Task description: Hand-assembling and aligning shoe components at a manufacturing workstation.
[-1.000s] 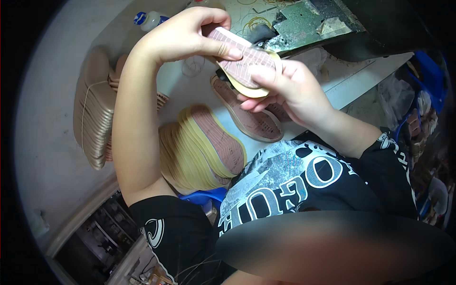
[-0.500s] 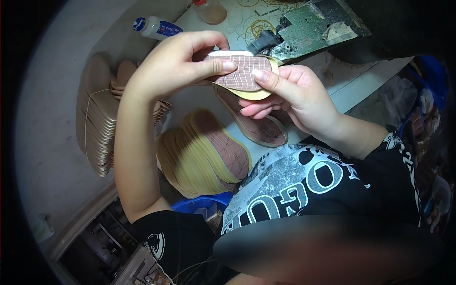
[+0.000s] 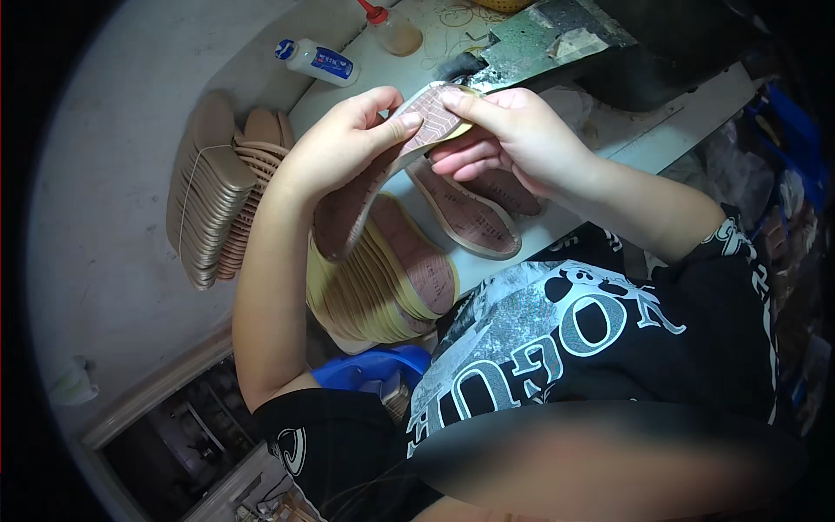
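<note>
A long shoe insole (image 3: 346,217) is held up over the table, its brownish-red lined face towards me. My left hand (image 3: 346,143) is closed round its middle, thumb on the lined face and fingers behind. At the upper end, where a yellow margin shows, my right hand (image 3: 513,130) pinches the insole between thumb and fingers. Beneath my hands lie a brown insole with a pale rim (image 3: 470,217) and another brown insole (image 3: 509,190) partly behind it. A fanned stack of yellow-edged insoles (image 3: 391,270) stands nearer to me, partly covered by the held one.
Bundled tan sole-shaped pieces (image 3: 204,204) stand at the wall on the left. A white bottle (image 3: 315,61) and a red-tipped squeeze bottle (image 3: 396,33) are at the back, beside a worn green machine part (image 3: 544,43). A blue container (image 3: 348,372) sits below the table's near edge.
The insole has swung from roughly level to slanting, so its long lower part now shows. My hands have stayed on it. The whole view has shifted a little.
</note>
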### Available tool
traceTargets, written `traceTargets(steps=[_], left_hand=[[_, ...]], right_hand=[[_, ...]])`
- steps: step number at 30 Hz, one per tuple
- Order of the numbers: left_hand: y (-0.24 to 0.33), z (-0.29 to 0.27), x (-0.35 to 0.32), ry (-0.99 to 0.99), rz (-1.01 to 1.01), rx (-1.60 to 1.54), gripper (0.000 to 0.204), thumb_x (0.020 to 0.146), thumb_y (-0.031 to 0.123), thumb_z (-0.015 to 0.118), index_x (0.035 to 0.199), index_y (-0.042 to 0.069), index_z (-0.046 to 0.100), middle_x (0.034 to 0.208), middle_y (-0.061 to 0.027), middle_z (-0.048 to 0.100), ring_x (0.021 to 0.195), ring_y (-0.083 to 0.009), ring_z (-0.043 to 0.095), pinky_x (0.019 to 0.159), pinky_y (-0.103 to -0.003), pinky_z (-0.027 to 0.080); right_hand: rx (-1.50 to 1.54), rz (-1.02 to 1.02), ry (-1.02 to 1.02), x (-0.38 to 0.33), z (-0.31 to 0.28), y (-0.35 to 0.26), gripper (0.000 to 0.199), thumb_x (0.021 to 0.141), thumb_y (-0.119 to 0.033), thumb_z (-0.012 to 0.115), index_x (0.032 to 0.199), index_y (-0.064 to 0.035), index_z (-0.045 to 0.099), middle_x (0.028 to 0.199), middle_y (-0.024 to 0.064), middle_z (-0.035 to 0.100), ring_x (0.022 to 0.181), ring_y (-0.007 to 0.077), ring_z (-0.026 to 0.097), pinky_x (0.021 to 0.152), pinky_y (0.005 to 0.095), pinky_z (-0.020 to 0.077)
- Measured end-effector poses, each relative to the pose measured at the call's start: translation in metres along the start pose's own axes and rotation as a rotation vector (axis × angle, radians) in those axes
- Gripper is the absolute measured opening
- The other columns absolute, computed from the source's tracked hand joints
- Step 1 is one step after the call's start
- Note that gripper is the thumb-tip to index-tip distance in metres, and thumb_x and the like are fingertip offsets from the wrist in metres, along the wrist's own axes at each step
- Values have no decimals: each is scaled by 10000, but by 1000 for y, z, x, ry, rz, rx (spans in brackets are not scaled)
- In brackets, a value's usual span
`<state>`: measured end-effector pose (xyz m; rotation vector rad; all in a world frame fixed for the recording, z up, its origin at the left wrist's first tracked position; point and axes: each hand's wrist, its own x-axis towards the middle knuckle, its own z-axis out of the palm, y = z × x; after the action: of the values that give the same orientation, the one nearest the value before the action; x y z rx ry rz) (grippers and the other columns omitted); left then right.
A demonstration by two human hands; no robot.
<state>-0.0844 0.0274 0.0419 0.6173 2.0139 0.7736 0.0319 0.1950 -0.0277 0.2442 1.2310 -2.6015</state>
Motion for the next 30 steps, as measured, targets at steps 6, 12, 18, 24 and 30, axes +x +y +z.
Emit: traceTargets(steps=[6, 12, 18, 24, 30], left_hand=[[-4, 13, 2, 139, -88, 10, 273, 933, 283, 571, 921, 11, 548, 764, 40, 538, 682, -19, 454, 611, -191, 397], [-15, 13, 7, 96, -161, -257, 273, 913, 295, 598, 913, 22, 594, 813, 15, 620, 725, -31, 536, 668, -215, 437], [0, 29, 4, 126, -178, -343, 387, 888, 359, 623, 679, 36, 583, 499, -37, 555, 307, -93, 436, 297, -193, 309], [4, 33, -3, 186, -193, -469, 433, 894, 367, 619, 616, 42, 549, 420, -51, 517, 271, -67, 378, 285, -188, 269], [5, 16, 3, 222, -191, -258, 455, 847, 421, 660, 605, 58, 535, 389, -13, 455, 267, -55, 333, 289, -193, 216]], right_hand=[[10, -3, -32, 11, -7, 2, 403, 926, -331, 559, 1060, 49, 587, 942, 168, 666, 775, 194, 693, 638, 242, 579], [32, -34, -32, 18, -8, 7, 347, 898, -287, 578, 912, 57, 617, 804, 159, 656, 696, 190, 683, 599, 249, 577], [-23, -68, -86, 19, -22, 6, 286, 882, -268, 606, 879, 15, 643, 737, 72, 639, 630, 94, 606, 565, 204, 484], [-230, 158, -221, -37, -38, -28, 258, 873, -198, 610, 936, 46, 666, 819, 49, 661, 711, 66, 592, 645, 212, 461], [-232, 139, -154, -56, -45, -29, 309, 871, -237, 645, 980, 52, 664, 850, 55, 676, 729, 57, 607, 665, 202, 481]])
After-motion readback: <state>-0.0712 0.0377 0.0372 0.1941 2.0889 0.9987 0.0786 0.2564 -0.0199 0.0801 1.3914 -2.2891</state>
